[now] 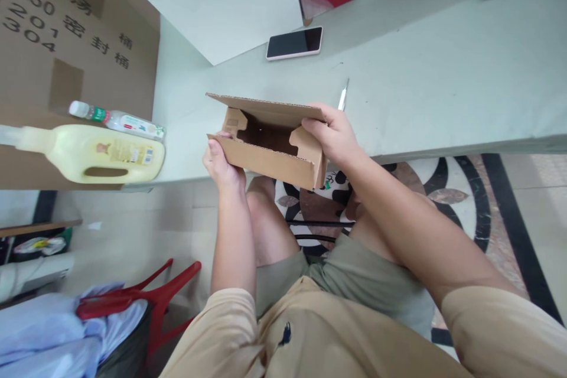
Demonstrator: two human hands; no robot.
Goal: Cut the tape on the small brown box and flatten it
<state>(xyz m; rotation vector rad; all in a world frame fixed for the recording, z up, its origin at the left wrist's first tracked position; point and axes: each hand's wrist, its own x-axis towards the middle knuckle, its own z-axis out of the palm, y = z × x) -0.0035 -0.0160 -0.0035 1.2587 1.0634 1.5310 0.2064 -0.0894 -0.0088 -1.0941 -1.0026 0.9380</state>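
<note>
Between my hands is a small brown cardboard box (pixel 270 160), its top flaps standing apart and its dark inside showing. My left hand (pixel 222 166) grips the near flap at the left corner, thumb on the outside. At the far flap's right end, my right hand (pixel 335 134) pinches the cardboard with thumb and fingers. The box is at the near edge of the pale green table (pixel 425 88), partly over my lap. Just past my right hand lies a slim silver cutter-like tool (pixel 343 96). How deep the box goes is hidden.
A phone (pixel 295 44) lies beyond the box, near a white box (pixel 230 0). At left stand a large carton (pixel 48 77), a pale yellow jug (pixel 106 153) and a clear bottle (pixel 121 121). A red chair (pixel 166 295) with clothes is on the floor at lower left.
</note>
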